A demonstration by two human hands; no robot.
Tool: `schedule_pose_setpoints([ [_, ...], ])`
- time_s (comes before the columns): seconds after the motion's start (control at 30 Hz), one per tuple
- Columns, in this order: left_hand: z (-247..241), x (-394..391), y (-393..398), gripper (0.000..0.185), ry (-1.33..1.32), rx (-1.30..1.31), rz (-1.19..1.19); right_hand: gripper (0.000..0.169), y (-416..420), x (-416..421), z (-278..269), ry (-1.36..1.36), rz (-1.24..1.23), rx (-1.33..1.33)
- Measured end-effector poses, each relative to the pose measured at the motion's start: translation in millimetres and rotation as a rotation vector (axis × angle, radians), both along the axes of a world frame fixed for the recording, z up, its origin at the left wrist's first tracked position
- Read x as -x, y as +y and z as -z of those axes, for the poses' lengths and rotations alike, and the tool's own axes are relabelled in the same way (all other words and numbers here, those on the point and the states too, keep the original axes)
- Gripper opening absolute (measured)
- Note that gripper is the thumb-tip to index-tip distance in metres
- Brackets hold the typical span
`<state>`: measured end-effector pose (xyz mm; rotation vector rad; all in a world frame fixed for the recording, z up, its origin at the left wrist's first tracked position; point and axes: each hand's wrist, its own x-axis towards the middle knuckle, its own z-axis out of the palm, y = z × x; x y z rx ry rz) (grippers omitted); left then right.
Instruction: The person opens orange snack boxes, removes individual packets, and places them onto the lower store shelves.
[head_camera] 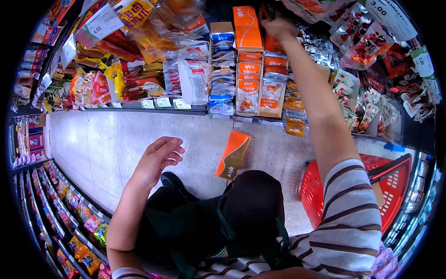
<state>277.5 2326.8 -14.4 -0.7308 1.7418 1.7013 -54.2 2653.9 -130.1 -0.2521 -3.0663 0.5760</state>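
Note:
My right hand (280, 28) reaches to the back of the snack shelf, behind a row of orange and silver snack packets (274, 87). It is blurred, and whether its fingers hold anything is hidden. Left of it stands an upright orange carton (246, 28) above a column of orange snack packets (248, 83). My left hand (164, 156) hovers over the floor with its fingers loosely bent and apart, nothing in them. On the floor between my knee and the shelf lies an orange and brown carton (233, 155).
A red shopping basket (315, 191) stands on the floor at the right. Blue snack packets (222, 87) and a white display box (194, 82) fill the shelf further left. Price tags (163, 102) line its front edge. Behind my left side is another rack of bagged sweets (82, 212).

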Motion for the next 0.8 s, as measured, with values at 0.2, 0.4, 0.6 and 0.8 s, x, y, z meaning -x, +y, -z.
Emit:
schedule_pose_setpoints([
  [0.2,10,1,16,0.030,0.052,0.102,0.094,0.060,-12,-4,-2,-0.160,-0.053,-0.163],
  [0.4,3,-17,-28,0.028,-0.017,0.187,0.027,0.050,15,-19,-6,-0.046,-0.022,-0.183],
  [0.6,-5,-21,-39,0.029,-0.021,0.187,-0.049,0.051,-13,-12,5,0.066,0.014,-0.135],
  [0.8,5,-23,-29,0.030,-0.054,0.155,0.031,0.063,17,16,30,0.008,-0.072,0.418],
])
